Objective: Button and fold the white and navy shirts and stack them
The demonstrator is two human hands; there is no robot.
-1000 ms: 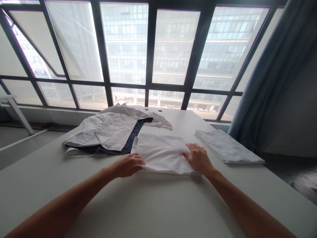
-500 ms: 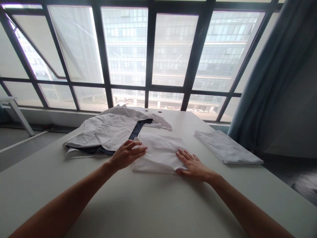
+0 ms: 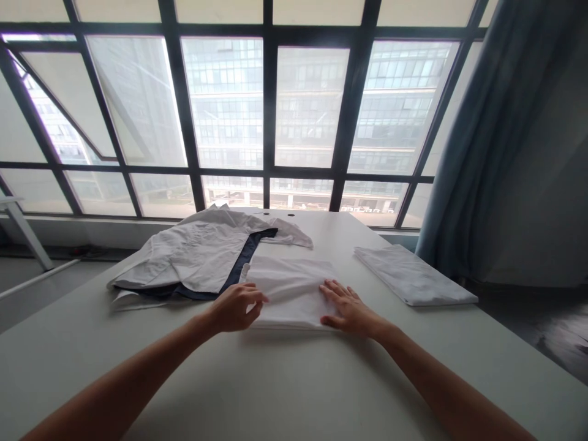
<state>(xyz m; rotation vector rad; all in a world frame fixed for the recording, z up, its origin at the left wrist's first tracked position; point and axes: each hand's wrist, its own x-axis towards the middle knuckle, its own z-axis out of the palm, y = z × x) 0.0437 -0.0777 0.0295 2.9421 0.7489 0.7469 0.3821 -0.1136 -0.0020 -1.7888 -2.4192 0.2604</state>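
A folded white garment (image 3: pixel 289 288), smooth with soft creases, lies on the white table (image 3: pixel 294 386) in front of me. My right hand (image 3: pixel 351 309) rests flat on its right side, fingers spread. Over its near left corner is my left hand (image 3: pixel 239 306), fingers loosely bent, with a gap between thumb and forefinger; no cloth shows between them. Left of and behind the folded piece spreads a rumpled white garment (image 3: pixel 193 251) with a dark navy band (image 3: pixel 243 260) along its right and lower edges.
Another folded white garment (image 3: pixel 413 275) lies by the table's right edge. A blue-grey curtain (image 3: pixel 459 184) hangs beyond it. Dark-framed windows (image 3: pixel 271 110) stand behind the table, and a white metal leg frame (image 3: pixel 30 236) is at far left.
My left hand has drawn slightly down and its fingers have curled, where they were straighter before. The right hand stays flat on the folded garment. The view has tilted up a little.
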